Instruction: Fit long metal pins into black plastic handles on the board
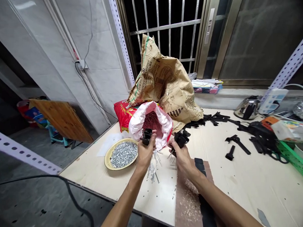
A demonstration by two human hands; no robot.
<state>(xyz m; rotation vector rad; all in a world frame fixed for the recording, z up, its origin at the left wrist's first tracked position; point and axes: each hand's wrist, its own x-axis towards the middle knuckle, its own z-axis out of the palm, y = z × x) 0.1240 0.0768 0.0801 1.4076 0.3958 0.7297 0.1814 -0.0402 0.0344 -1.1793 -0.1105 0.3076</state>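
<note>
Right of a bowl (106,160), a black part (147,135) is pinched by the left hand (146,152). Metal pins (156,162) are strewn between the hands, nearer the left, mostly pointed toward the near edge of the bench (246,183). A second black part (180,139) is gripped by the right hand (180,154); room is left before the black pieces (242,147).

Over there, a chunky black piece (147,134) pokes up from the left hand (145,151) — and a bulkier, jagged black clump (181,138) juts above the right hand (180,152).
</note>
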